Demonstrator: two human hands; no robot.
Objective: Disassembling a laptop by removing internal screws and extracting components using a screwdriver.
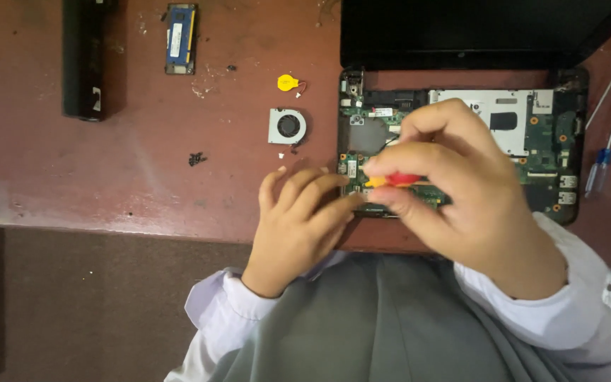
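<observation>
Unscrewing looks underway: right hand point(454, 177) pinches a red-and-yellow screwdriver point(394, 180) over the opened laptop point(532, 134); left hand point(302, 212) (fingers curled, holding nothing) steadies its edge. Keeping the tip seated comes next.

Right hand point(454, 184) pinched shut; left hand point(298, 219) curled, fingers bent.

pale lilac-white long sleeves point(553, 311) (cuffed), grey garment point(369, 325).

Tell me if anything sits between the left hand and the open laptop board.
Nothing visible does. The left hand rests at the front left edge of the board, fingers already touching it. The right hand holds a red-and-yellow tool just beside them, over the board.
</observation>
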